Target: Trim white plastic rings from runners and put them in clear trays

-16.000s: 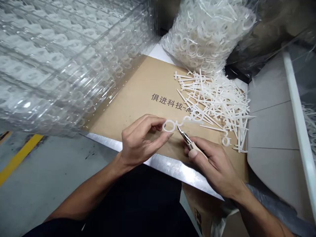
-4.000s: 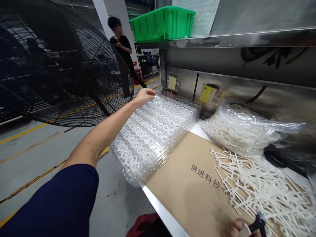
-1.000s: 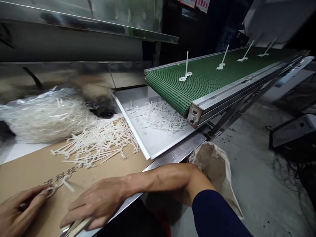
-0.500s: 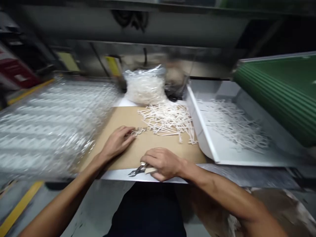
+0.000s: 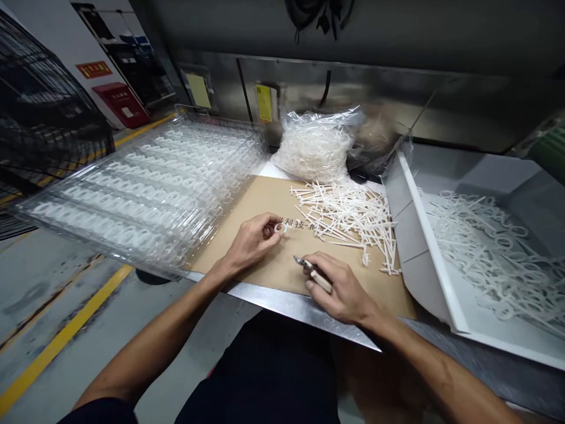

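My left hand (image 5: pixel 251 242) rests on the brown cardboard sheet (image 5: pixel 247 235) and pinches a small white plastic ring part (image 5: pixel 279 227) between thumb and fingers. Close to its right, my right hand (image 5: pixel 342 290) is closed round small cutting pliers (image 5: pixel 310 271), whose metal tip points left toward the ring part. A loose pile of white plastic sticks (image 5: pixel 353 218) lies on the cardboard just beyond both hands.
A stack of clear plastic trays (image 5: pixel 145 188) filled with white rings overhangs the bench at left. A clear bag of white parts (image 5: pixel 315 144) stands at the back. A white bin (image 5: pixel 441 271) with more white parts sits at right. A yellow floor line (image 5: pixel 57 341) runs lower left.
The view has swung left and steadied. My right hand has lifted the pliers from the bench edge and turned their tip toward the ring part, which stays in my left hand.
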`<act>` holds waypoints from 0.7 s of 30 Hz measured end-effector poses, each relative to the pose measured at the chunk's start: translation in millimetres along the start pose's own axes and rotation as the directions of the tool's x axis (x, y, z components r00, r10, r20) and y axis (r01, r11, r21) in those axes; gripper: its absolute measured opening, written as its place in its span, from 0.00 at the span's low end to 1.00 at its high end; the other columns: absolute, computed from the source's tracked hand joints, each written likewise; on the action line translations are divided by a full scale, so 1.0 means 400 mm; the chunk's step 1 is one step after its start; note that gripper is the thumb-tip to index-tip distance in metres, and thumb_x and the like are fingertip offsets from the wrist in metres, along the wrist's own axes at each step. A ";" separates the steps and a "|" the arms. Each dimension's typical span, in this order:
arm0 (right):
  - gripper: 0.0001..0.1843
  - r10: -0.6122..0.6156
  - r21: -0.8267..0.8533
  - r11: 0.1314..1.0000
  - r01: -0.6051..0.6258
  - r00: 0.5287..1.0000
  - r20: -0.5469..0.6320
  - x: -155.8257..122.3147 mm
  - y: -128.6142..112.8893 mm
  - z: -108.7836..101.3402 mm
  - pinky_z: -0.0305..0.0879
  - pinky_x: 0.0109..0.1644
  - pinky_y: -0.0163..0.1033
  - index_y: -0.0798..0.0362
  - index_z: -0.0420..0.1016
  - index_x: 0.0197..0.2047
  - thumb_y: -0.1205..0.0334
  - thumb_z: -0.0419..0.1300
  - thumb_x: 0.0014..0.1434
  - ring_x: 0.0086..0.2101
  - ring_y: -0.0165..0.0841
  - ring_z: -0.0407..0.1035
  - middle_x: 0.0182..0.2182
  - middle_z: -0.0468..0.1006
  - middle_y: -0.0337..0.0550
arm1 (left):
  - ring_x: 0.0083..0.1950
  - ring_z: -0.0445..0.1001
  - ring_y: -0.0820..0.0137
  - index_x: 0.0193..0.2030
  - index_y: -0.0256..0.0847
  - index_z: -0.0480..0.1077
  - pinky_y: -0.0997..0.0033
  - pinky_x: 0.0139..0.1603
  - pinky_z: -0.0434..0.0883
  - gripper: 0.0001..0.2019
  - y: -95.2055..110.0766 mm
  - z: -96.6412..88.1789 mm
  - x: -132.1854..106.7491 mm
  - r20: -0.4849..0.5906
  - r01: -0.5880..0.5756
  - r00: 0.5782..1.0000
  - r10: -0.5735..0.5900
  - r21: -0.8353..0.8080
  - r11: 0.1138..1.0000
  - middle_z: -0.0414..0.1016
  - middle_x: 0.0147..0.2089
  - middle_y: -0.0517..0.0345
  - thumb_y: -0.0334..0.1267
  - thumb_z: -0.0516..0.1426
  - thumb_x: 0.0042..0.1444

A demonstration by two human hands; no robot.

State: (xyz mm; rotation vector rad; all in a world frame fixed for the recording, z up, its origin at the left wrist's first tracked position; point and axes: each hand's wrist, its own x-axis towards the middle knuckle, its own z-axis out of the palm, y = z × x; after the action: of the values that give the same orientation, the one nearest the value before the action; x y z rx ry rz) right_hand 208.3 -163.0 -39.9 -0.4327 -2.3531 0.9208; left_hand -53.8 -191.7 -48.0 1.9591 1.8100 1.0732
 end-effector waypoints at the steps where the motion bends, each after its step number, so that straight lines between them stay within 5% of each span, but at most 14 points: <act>1: 0.11 0.051 0.014 0.999 -0.051 0.999 -0.013 0.002 -0.006 -0.010 0.72 0.41 0.41 0.54 0.72 0.51 0.67 0.56 0.65 0.35 0.36 0.74 0.37 0.79 0.45 | 0.39 0.77 0.72 0.52 0.37 0.75 0.71 0.45 0.74 0.11 0.011 0.005 -0.011 -0.047 -0.005 0.999 0.003 -0.049 0.999 0.81 0.44 0.55 0.36 0.61 0.64; 6: 0.10 0.278 0.126 0.952 -0.280 0.960 0.033 0.006 -0.019 -0.045 0.71 0.39 0.38 0.54 0.75 0.50 0.63 0.54 0.72 0.36 0.35 0.76 0.38 0.81 0.44 | 0.43 0.81 0.70 0.55 0.39 0.77 0.70 0.49 0.77 0.14 0.047 0.053 -0.068 -0.251 -0.039 0.967 -0.049 -0.334 0.942 0.83 0.46 0.52 0.36 0.65 0.63; 10: 0.11 0.394 0.199 0.889 -0.413 0.910 0.127 0.009 -0.032 -0.049 0.69 0.36 0.37 0.53 0.77 0.49 0.60 0.55 0.72 0.35 0.35 0.75 0.37 0.81 0.44 | 0.45 0.82 0.69 0.55 0.39 0.78 0.70 0.49 0.79 0.14 0.056 0.078 -0.097 -0.312 -0.085 0.946 -0.090 -0.505 0.859 0.83 0.46 0.51 0.35 0.67 0.62; 21: 0.10 0.427 0.145 0.882 -0.449 0.890 0.160 0.008 -0.050 -0.040 0.69 0.38 0.40 0.51 0.78 0.45 0.59 0.56 0.71 0.35 0.38 0.76 0.34 0.82 0.42 | 0.42 0.82 0.68 0.55 0.41 0.78 0.67 0.47 0.80 0.16 0.067 0.076 -0.110 -0.329 -0.188 0.944 0.026 -0.469 0.863 0.83 0.44 0.51 0.31 0.68 0.61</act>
State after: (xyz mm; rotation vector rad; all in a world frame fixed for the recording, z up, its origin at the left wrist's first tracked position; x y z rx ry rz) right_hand 213.8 -167.6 -15.0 -0.8839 -2.2938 1.3910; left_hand -11.3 -229.5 -66.5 1.6554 1.3636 1.7681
